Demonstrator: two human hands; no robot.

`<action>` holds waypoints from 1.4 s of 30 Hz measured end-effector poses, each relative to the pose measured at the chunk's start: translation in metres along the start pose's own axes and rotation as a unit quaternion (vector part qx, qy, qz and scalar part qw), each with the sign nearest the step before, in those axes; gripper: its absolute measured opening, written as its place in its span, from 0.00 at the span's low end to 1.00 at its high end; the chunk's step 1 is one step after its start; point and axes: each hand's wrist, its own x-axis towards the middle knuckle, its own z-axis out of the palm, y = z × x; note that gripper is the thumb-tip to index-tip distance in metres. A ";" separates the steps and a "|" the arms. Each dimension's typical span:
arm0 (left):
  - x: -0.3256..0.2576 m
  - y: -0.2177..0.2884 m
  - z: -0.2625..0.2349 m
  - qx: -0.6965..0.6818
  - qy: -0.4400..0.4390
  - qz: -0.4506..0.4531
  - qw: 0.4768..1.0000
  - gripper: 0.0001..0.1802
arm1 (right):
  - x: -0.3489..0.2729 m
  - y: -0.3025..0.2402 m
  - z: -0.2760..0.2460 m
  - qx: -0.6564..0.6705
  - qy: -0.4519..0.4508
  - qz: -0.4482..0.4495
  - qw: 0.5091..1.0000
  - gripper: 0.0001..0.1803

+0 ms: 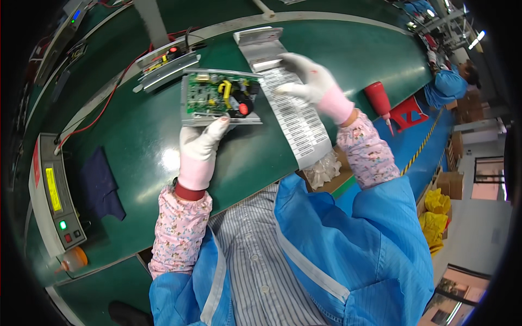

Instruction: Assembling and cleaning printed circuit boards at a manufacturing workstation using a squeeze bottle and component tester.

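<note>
My left hand (pixel 202 145), in a white and pink glove, is closed on the near edge of a green circuit board (pixel 209 98) in a metal frame. Yellow, black and red parts stand on the board. My right hand (pixel 315 84), gloved alike, hovers above a long white sheet of printed labels (pixel 296 122), its thumb and fingers apart. Nothing shows between them. At the sheet's far end lies a bent silver metal bracket (pixel 260 46). The sheet's near end hangs over the bench edge.
Another framed circuit board (pixel 168 68) lies at the back left. A test meter (pixel 54 190) with a lit yellow display stands at the left, near a dark blue cloth (pixel 100 183). A red bottle (pixel 378 100) lies on the right. Beyond the bench sits another person (pixel 448 87).
</note>
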 end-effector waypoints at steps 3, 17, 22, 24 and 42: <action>0.002 0.001 0.001 -0.036 -0.005 0.003 0.999 0.22 | -0.026 0.022 -0.080 -0.443 0.127 0.120 0.879 0.41; 0.002 -0.004 0.000 -0.029 0.008 0.034 0.999 0.23 | -0.073 0.024 -0.153 -0.232 0.109 0.339 0.905 0.30; -0.003 -0.005 0.002 0.013 0.013 0.035 0.999 0.24 | -0.050 -0.048 -0.052 0.370 0.175 0.031 0.912 0.28; 0.000 -0.001 0.001 0.056 -0.004 0.038 0.998 0.25 | -0.047 -0.056 -0.011 0.364 0.143 -0.016 0.920 0.28; -0.003 -0.004 0.004 0.043 -0.006 0.041 0.998 0.21 | -0.046 -0.076 0.072 0.215 0.217 -0.157 0.939 0.41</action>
